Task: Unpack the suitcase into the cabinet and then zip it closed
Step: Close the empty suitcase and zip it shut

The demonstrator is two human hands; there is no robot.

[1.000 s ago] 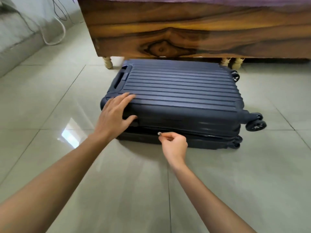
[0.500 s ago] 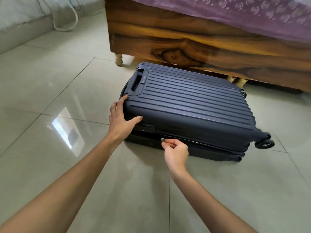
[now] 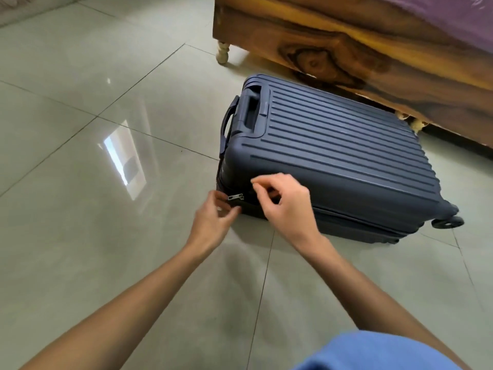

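- Navy suitcase (image 3: 333, 156), ribbed hard shell, lay flat with its lid down on the grey tiled floor (image 3: 106, 236), its far long side close against a wooden bed frame (image 3: 346, 44).
- Side carry handle (image 3: 229, 121) was at the left end; a black wheel (image 3: 448, 222) stuck out at the right end.
- Silver zipper pull (image 3: 235, 196) sat at the near left corner of the case, on the seam between the two shells, lying level and pointing left.
- Left hand (image 3: 210, 222) was low at that corner, fingers curled and bunched, fingertips right at the free end of the pull. Motion blur there: could not tell whether the fingertips actually pinched the tab or only touched it.
- Right hand (image 3: 285, 209) was raised just right of the pull, in front of the near side wall of the case. Fingers loosely curled, forefinger and thumb a little apart, nothing seen between them (no visible contact with the pull).
- Both forearms bare, reaching in from the bottom of the view.
- Purple bedcover (image 3: 453, 12) lay over the frame; a pale turned leg (image 3: 222, 53) stood under its left corner.
- Bright window reflection (image 3: 125, 158) lay on the tiles left of the case.
- Blue cloth (image 3: 373, 353) at the bottom edge, blurred.
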